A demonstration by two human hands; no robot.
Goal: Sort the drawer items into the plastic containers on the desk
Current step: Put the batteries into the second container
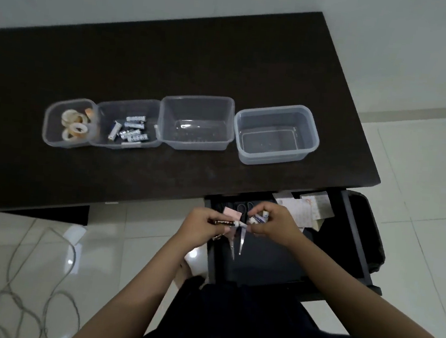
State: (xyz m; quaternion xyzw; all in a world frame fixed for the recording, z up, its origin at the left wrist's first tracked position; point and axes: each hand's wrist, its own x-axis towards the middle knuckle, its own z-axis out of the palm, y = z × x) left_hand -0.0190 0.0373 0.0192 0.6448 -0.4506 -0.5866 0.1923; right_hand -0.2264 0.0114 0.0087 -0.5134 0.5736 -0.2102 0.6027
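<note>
Hands meet over the open drawer (275,262) in the head view. The left hand (201,228) has its fingers curled round a dark battery (223,222) lying level, gold-lettered label up, its pale end pointing toward the right hand (275,225). That hand pinches a cluster of white and blue batteries (258,218) between thumb and curled fingers, and its fingertips touch the pale end of the dark battery, so the two grips join at that spot. A further small metallic piece shows under the left palm; what it is cannot be told.

Directly beneath the joined grips, in the drawer, lie scissors (238,236), handles away from the person and blades pointing back toward the body. Just beyond the right hand, at the drawer's far right, rest paper slips (309,209); a pink slip (232,213) shows between the two hands.

Well beyond the grips, on the dark desk (172,61), four clear plastic containers stand in a row. Far left of the hands, the small container (53,120) holds tape rolls (76,123); touching it, the second container (156,109) holds silver batteries (132,131). Straight ahead of the left hand is the third container (198,103), and ahead of the right hand the fourth container (277,110); neither holds any items.

Left of the left forearm, a grey cable (23,299) loops over the tiled floor (423,162).
</note>
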